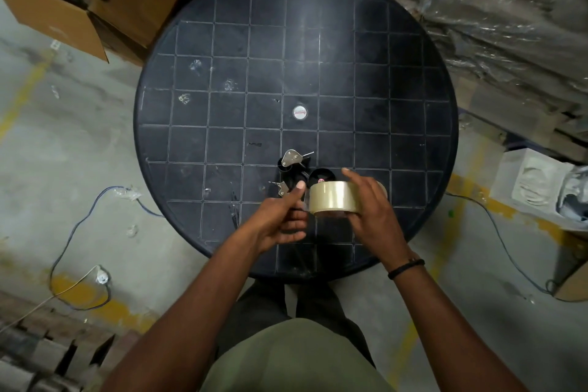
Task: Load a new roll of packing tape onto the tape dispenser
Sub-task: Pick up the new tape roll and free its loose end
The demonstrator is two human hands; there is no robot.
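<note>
The right hand (370, 200) keeps its grip around the clear tape roll (331, 199), held on edge above the near part of the round black worktop (397, 73). Just left of the roll, the left hand (280, 219) curls its fingers, probably pinching the loose tape end. Beyond the roll lies the black tape dispenser (294, 169), partly hidden.

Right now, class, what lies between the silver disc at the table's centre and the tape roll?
In the head view, the dispenser lies between the disc and the roll.
</note>
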